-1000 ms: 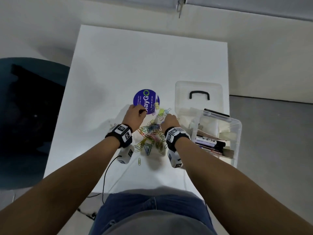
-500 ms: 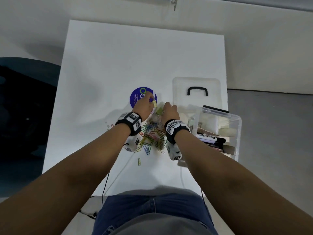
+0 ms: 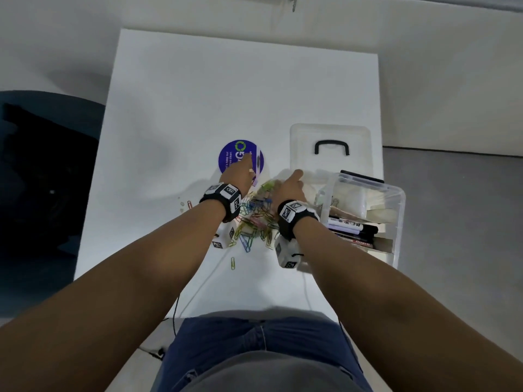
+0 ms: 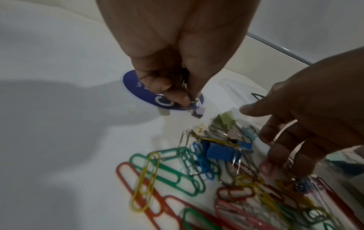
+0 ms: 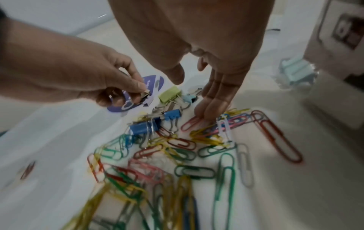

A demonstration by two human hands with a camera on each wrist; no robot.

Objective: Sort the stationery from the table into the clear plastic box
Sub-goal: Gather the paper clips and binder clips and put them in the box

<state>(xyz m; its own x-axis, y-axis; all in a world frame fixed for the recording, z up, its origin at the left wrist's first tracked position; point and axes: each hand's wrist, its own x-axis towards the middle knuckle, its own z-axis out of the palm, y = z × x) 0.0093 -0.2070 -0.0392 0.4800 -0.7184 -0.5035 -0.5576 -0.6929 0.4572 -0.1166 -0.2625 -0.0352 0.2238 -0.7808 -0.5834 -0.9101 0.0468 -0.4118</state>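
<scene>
1. Purple round sticker (image 3: 240, 161) lies leftmost on the white table (image 3: 198, 94); your left hand (image 3: 237, 176) hangs over it, thumb and fingertips pinching a small pale binder clip (image 4: 198, 111) by its wire handles.
2. Middle: the heap of coloured paper clips (image 3: 254, 224) and binder clips (image 5: 155, 126) remains on the table between your wrists. Sorting looks partly done.
3. Your right hand (image 3: 288, 185) is spread, fingers straight, tips pressing onto paper clips at the heap's far edge; it grips nothing.
4. Right: the clear plastic box (image 3: 396, 210) stands open at the table edge with markers (image 3: 353, 229) inside, its lid (image 3: 331, 148) behind.
5. Next, probably: carry the pinched clip across to the box, choosing a compartment.
6. Wrist views show the pinch and clip colours; only the head view shows the box contents.
</scene>
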